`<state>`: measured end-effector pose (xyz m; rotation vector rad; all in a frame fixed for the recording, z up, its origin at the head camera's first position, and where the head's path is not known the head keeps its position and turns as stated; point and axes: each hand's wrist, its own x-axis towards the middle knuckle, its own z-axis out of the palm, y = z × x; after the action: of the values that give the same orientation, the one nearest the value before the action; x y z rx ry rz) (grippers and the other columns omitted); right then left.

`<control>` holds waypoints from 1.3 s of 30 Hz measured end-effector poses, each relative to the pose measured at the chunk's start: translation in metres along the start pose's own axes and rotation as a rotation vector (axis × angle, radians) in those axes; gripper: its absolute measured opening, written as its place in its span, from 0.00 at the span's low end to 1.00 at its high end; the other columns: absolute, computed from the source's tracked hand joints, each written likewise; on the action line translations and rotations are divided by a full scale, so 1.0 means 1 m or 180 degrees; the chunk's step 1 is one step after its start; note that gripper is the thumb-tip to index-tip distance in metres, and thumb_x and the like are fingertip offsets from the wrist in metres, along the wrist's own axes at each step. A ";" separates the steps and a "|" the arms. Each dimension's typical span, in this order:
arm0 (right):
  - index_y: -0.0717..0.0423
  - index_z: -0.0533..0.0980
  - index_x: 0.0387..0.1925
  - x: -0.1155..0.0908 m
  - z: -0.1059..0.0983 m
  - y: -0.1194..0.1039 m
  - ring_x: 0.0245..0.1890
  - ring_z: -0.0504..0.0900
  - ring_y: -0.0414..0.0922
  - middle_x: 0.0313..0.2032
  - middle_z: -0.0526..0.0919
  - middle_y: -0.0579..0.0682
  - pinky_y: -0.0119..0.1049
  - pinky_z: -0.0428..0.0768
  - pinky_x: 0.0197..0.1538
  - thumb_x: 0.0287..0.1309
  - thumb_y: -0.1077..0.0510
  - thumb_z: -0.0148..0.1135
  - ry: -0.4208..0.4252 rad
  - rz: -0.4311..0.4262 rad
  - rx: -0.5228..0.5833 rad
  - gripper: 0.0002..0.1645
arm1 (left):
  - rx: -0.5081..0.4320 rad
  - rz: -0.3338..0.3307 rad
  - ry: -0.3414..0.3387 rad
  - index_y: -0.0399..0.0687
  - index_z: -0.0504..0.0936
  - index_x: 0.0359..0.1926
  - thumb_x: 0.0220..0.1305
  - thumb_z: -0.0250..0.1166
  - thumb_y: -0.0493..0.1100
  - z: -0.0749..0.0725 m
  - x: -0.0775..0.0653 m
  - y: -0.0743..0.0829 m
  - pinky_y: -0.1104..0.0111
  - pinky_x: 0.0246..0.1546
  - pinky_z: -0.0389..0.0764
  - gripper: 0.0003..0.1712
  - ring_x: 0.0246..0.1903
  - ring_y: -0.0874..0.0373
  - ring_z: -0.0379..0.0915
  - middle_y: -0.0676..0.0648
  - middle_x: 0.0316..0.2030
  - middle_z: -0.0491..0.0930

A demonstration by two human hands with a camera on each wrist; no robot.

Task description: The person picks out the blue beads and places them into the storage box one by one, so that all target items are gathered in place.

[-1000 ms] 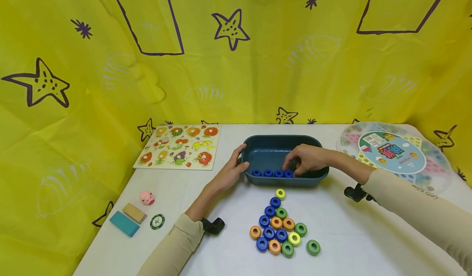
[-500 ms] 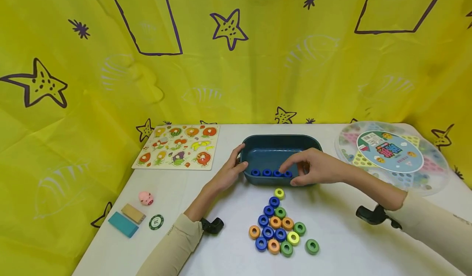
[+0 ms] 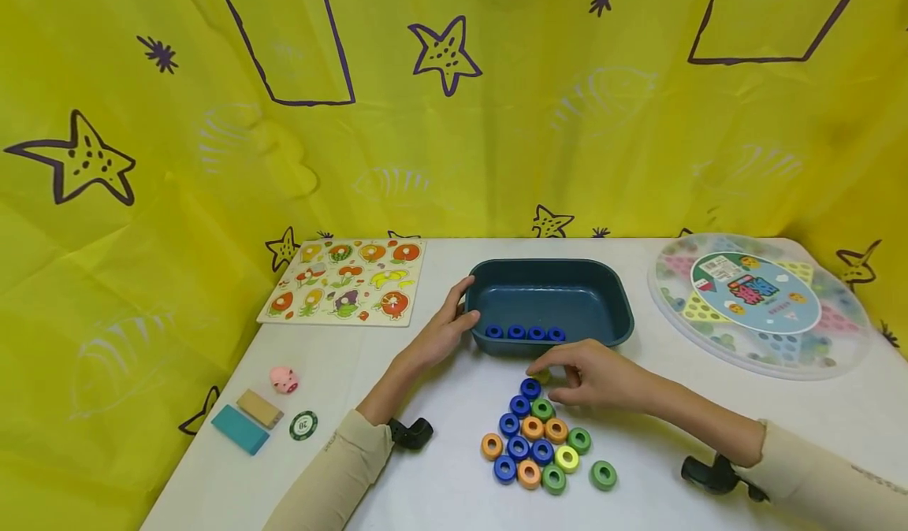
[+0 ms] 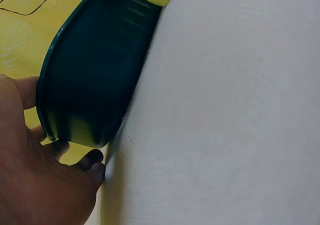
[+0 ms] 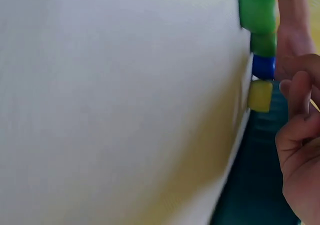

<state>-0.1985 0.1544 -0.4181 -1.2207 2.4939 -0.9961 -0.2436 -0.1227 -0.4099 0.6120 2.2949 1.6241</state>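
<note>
My left hand point(image 3: 441, 332) holds the left end of a dark teal plastic tub point(image 3: 619, 298), with the thumb and fingers spread round that end. Several blue rings point(image 3: 516, 332) lie in a row inside along its near wall. My right hand point(image 3: 603, 375) is just in front of the tub, its bent index finger and thumb on either side of a yellow ring point(image 3: 542, 376), which it partly hides. In the right wrist view the fingertips stand slightly apart from that yellow ring point(image 5: 260, 96). Nearer me are more rings: blue point(image 3: 518, 447), orange point(image 3: 529, 474), green point(image 3: 604, 475) and yellow point(image 3: 567, 458).
A fruit puzzle board point(image 3: 344, 283) lies at the back left, and a round clear board-game case point(image 3: 759, 302) at the back right. On the left are a pink pig toy point(image 3: 284, 379), a tan block point(image 3: 259, 408), a teal block point(image 3: 240, 429) and a chip point(image 3: 303, 425).
My right hand has left the blue rings in the tub, passed over the near rim and come down at the yellow ring. The left hand keeps its place on the tub.
</note>
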 end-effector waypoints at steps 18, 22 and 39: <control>0.44 0.78 0.50 0.008 0.011 0.010 0.20 0.71 0.34 0.36 0.80 0.36 0.28 0.72 0.24 0.57 0.57 0.63 -0.0200 -0.0004 0.0113 0.18 | -0.0021 0.0007 -0.0017 0.51 0.43 0.72 0.72 0.47 0.42 0.001 0.000 -0.002 0.54 0.63 0.51 0.34 0.67 0.45 0.43 0.46 0.71 0.41; 0.43 0.78 0.50 0.010 0.012 0.010 0.22 0.72 0.34 0.38 0.79 0.35 0.29 0.73 0.25 0.56 0.58 0.64 -0.0243 0.0019 0.0061 0.18 | -0.0022 0.0013 -0.0020 0.51 0.43 0.72 0.72 0.47 0.42 0.002 0.001 -0.003 0.54 0.63 0.51 0.34 0.67 0.45 0.43 0.46 0.71 0.41; 0.46 0.80 0.47 0.004 -0.013 -0.011 0.22 0.72 0.33 0.41 0.79 0.35 0.28 0.74 0.24 0.51 0.58 0.69 0.0038 -0.0130 -0.0086 0.18 | -0.0100 0.0133 -0.0030 0.47 0.42 0.72 0.71 0.47 0.40 0.000 0.002 -0.002 0.53 0.63 0.53 0.34 0.67 0.43 0.46 0.39 0.71 0.43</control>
<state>-0.1996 0.1533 -0.4004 -1.2823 2.5089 -0.9853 -0.2458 -0.1224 -0.4120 0.6633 2.2598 1.6692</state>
